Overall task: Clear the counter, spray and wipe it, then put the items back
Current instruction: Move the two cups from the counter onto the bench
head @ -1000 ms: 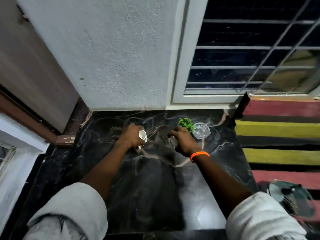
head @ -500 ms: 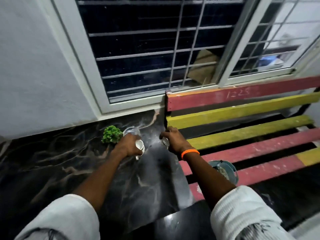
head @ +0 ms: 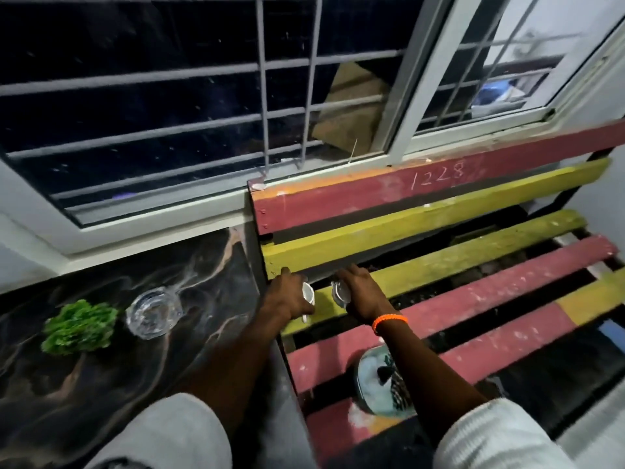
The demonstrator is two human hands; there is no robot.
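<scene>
Over the yellow bench slat (head: 422, 275), left hand (head: 287, 299) grips a small white cup (head: 307, 292). Right hand (head: 358, 292) is closed on a small glass item (identity unclear) (head: 339, 291), held under the fingers.

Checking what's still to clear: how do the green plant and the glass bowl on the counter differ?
The green plant is opaque, leafy and bushy; the glass bowl is clear, smooth and round. The plant lies further left, the bowl nearer the bench. Both rest untouched on the dark marble counter.

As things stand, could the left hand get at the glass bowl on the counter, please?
Probably not yet: the left hand already holds a small white cup over the bench. Otherwise, nothing stands between it and the glass bowl.
</scene>
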